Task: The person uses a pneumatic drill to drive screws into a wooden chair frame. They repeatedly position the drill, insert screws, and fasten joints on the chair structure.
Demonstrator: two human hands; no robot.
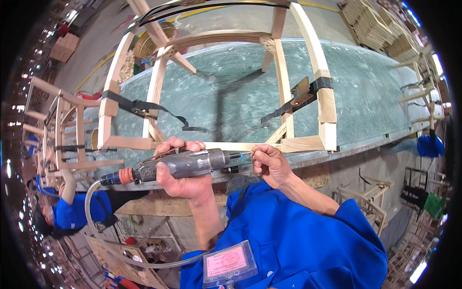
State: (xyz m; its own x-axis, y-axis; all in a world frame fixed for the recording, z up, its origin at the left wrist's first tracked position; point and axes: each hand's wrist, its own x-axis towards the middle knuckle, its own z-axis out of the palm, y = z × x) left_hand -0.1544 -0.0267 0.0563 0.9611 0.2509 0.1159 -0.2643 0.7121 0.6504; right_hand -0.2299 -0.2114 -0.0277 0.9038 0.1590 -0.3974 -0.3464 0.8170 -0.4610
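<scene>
My left hand (190, 182) is wrapped round a grey pneumatic screwdriver (185, 165), which lies level with its tip toward the right. A clear air hose (90, 212) runs from its orange-collared end. Close to the tip, my right hand (270, 164) is closed, thumb against fingers; something thin shows at the fingertips, too small to name. Just beyond both hands stands a pale wooden chair frame (219, 146) on the green table (240, 98). Black ratchet straps (308, 94) are wound round its sides, one with a loose end hanging inside.
At the left, a person in blue (82, 209) works by another strapped chair frame (67, 115). More wooden frames (421, 91) stand at the table's right end. Stacked wooden parts (375, 24) lie on the floor at the far right. A basket (154, 41) is beyond the table.
</scene>
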